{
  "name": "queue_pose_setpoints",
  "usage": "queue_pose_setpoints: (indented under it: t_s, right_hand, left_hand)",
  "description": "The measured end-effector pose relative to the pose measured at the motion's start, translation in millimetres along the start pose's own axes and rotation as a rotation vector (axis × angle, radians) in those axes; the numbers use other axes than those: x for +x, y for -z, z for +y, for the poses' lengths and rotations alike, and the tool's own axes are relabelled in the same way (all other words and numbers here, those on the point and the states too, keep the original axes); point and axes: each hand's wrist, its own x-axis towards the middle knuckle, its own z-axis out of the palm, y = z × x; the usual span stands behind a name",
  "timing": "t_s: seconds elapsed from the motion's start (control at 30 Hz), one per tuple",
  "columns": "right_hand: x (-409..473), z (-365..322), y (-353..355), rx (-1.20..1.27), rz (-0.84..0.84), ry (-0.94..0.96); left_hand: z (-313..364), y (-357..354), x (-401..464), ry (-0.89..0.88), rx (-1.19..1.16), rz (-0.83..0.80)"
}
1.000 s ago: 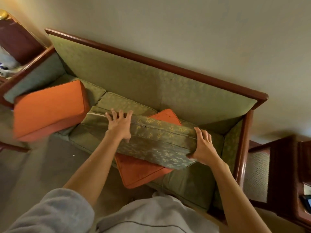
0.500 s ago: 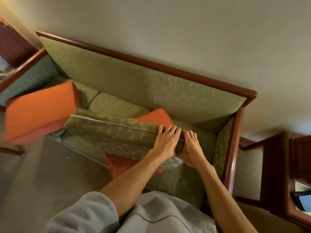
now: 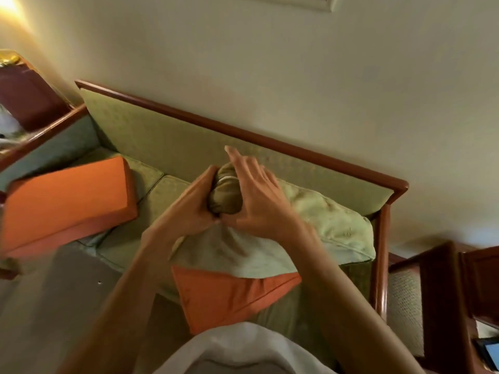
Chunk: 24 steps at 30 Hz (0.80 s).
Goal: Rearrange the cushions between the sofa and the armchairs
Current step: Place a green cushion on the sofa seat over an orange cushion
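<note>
A green patterned cushion lies over the right half of the green sofa, raised at one corner. My left hand and my right hand both grip that bunched corner, held up near the backrest. Under the green cushion a flat orange cushion sticks out over the seat's front edge. A second, thick orange cushion rests tilted at the sofa's left end, overhanging the front.
The sofa has a wooden frame with an armrest post on the right. A dark wooden armchair or side table stands to the right, with a device on it. Another wooden piece is at the left. Floor lies in front.
The green cushion has turned from lying crosswise along the seat front to pointing at me, its corner lifted. My left hand slid right to join my right hand on that corner.
</note>
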Motion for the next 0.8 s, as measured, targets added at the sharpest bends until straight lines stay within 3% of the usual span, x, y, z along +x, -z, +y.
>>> queue_pose_setpoints:
  t_s: [0.17,0.3,0.4,0.47,0.57,0.67,0.8]
  right_hand:
    - [8.9,18.5,-52.2,-0.123,-0.166,-0.129]
    - [-17.6,65.2,-32.1,-0.178,-0.266,-0.265]
    - [-50.3,101.7,-14.4,-0.233,-0.265,-0.419]
    - [-63.9,112.8,-12.0,-0.168,-0.253,-0.474]
    - [-74.1,120.4,-12.7,0.016,-0.169,-0.486]
    - [-82.4,122.0,-15.7,0.049,-0.102,-0.494]
    - [-86.8,112.1,-27.3,0.096,-0.012,-0.453]
  left_hand:
    - [-53.6,30.1,-37.6,0.196,-0.118,-0.015]
    - [-85.3,70.5,-56.5,0.384,-0.141,-0.007]
    - [-88.0,82.2,-58.2,0.498,-0.165,0.066]
    - [-82.6,86.2,-50.0,0.519,-0.131,0.028]
    - [-67.4,92.4,-35.0,0.548,-0.004,-0.130]
    - [-37.9,87.7,-18.0,0.620,0.398,-0.187]
    - [24.5,-0.8,8.5,0.372,0.766,-0.360]
